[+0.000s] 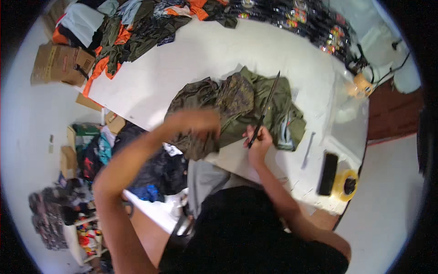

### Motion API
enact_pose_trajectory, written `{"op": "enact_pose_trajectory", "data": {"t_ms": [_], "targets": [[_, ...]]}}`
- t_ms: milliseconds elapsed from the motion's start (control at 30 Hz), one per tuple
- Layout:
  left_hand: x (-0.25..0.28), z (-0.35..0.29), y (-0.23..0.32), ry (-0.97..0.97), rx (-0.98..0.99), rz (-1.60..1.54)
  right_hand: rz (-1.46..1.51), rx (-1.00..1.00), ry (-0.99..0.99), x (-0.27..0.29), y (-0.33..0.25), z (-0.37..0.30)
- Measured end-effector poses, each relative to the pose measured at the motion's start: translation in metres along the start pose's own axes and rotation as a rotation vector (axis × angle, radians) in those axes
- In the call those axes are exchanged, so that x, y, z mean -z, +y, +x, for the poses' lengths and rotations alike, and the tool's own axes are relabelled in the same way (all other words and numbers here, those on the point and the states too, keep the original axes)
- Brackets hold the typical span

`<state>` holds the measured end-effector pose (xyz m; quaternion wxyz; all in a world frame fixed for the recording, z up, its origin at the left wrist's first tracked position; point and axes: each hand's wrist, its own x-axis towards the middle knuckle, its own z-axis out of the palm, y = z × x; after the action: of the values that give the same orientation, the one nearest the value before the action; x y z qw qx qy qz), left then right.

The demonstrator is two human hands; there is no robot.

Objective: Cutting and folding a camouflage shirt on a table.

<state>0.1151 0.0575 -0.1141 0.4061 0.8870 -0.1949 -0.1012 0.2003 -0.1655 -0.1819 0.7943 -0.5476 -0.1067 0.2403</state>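
My left hand [203, 122], smeared by motion, is over the dark camouflage garment [235, 96] on the white table; its fingers cannot be made out. My right hand [259, 138] is closed around the lower end of a long, thin black thing [270, 99]. It slants up and away over the plain olive-green garment [279, 102], and its exact kind does not show. Both garments lie bunched together, the camouflage one on the left and the olive one on the right, with a pale patch near the olive one's right edge.
Heaped clothes [141, 34] lie along the far left, near a cardboard box [61, 64]. Many black items [296, 20] crowd the far right edge. A black block [327, 173] and a tape roll [345, 185] sit at the near right. Dark clothes [157, 171] lie at the left.
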Motion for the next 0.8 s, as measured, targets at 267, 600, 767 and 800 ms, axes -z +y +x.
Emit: {"op": "enact_pose_trajectory", "data": {"t_ms": [267,600,767,800], "targets": [[0.173,0.159,0.048,0.821,0.151,0.961,-0.126,0.168,0.084,0.041,-0.007,-0.010],[-0.013,-0.002,-0.090,0.909,0.815,0.530,-0.264,0.058,0.018,0.038,-0.008,-0.008],[-0.056,-0.034,-0.085,1.143,0.922,0.777,-0.363,0.079,-0.016,0.036,-0.004,-0.006],[-0.054,-0.035,-0.078,1.205,0.929,0.717,-0.372,0.079,-0.026,0.035,-0.005,-0.007]]}}
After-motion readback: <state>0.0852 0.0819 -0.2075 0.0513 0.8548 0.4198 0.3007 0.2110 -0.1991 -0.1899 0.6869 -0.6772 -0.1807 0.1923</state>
